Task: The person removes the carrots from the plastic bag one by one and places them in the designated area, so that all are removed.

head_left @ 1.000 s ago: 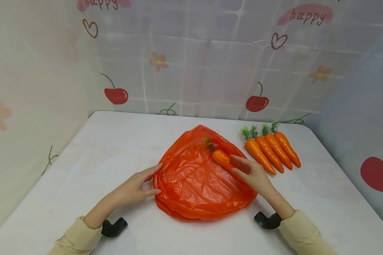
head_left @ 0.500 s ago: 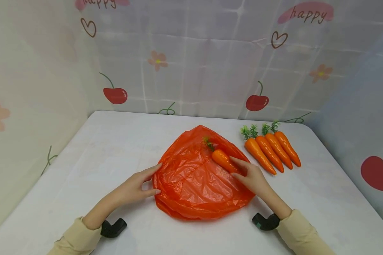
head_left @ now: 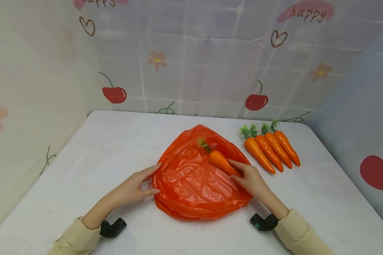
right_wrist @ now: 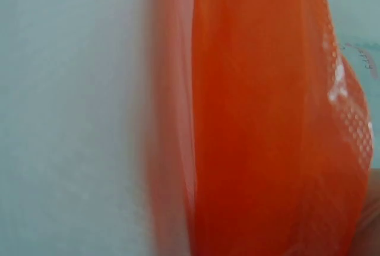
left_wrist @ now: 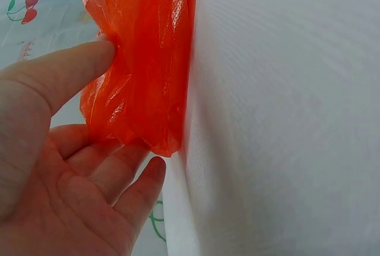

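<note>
An orange-red plastic bag (head_left: 191,191) lies spread on the table, its rim rolled up around it. Inside, toward the right, lies a carrot (head_left: 221,161) with green leaves pointing to the back left. My right hand (head_left: 250,180) reaches over the bag's right rim and grips the carrot near its narrow tip. In the right wrist view the bag (right_wrist: 255,113) hides nearly all of that hand. My left hand (head_left: 132,187) touches the bag's left rim, thumb and fingers spread apart. The left wrist view shows the thumb on the bag (left_wrist: 148,60), with some fingers behind it.
Several more carrots (head_left: 271,150) lie side by side at the right back, just beyond the bag. A white cloth covers the table (head_left: 121,141). Behind it hangs a curtain (head_left: 198,63) printed with cherries and flowers. Black curved pieces (head_left: 113,227) sit by both wrists.
My right hand has shifted slightly left and toward me. The carrot in the bag has moved slightly left, and its leaves show more clearly. The left hand stays at the bag's rim.
</note>
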Available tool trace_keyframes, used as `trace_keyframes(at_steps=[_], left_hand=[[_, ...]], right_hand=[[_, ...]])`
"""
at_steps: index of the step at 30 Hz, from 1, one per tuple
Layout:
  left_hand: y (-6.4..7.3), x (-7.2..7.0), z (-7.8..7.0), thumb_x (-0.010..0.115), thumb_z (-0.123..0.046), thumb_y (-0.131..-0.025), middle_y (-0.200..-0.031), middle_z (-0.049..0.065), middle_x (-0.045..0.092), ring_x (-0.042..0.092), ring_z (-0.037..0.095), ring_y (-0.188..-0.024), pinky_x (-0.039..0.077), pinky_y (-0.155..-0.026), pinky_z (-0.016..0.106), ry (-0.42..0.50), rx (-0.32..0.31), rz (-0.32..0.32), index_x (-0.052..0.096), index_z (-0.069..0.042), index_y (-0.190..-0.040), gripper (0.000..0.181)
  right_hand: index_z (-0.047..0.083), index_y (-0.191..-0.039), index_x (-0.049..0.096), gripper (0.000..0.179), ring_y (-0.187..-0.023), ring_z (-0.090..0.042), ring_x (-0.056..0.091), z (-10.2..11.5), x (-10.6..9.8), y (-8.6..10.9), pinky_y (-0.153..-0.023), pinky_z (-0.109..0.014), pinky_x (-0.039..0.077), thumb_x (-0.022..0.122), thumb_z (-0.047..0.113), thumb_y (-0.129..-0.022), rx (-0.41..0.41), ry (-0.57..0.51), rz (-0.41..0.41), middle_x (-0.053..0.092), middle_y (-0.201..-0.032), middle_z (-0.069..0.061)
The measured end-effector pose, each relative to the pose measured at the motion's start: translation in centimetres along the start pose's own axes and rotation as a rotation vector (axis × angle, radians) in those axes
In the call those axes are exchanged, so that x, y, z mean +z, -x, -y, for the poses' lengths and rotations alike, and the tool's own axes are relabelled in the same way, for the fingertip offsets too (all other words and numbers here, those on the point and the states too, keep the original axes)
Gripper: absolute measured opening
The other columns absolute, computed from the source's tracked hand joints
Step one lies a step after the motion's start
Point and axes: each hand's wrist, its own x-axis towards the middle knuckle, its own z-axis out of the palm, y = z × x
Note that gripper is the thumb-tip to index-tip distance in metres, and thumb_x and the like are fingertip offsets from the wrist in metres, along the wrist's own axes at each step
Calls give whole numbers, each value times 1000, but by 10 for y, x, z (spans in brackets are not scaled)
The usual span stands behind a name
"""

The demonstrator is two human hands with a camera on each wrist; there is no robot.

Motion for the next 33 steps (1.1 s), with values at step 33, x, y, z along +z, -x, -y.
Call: trace_keyframes(at_steps=[33], left_hand=[[-1,-2,0,74,-22,-82,-146,13,34,34,30,-130,39,-97,44,6,11,0,31,-2,-145,79]], right_hand=[[-2,-128,56,51,-85,-26,58,7,-11,8,-72,-38,55,72,2,-80,65,80,63,61,-112,-22]])
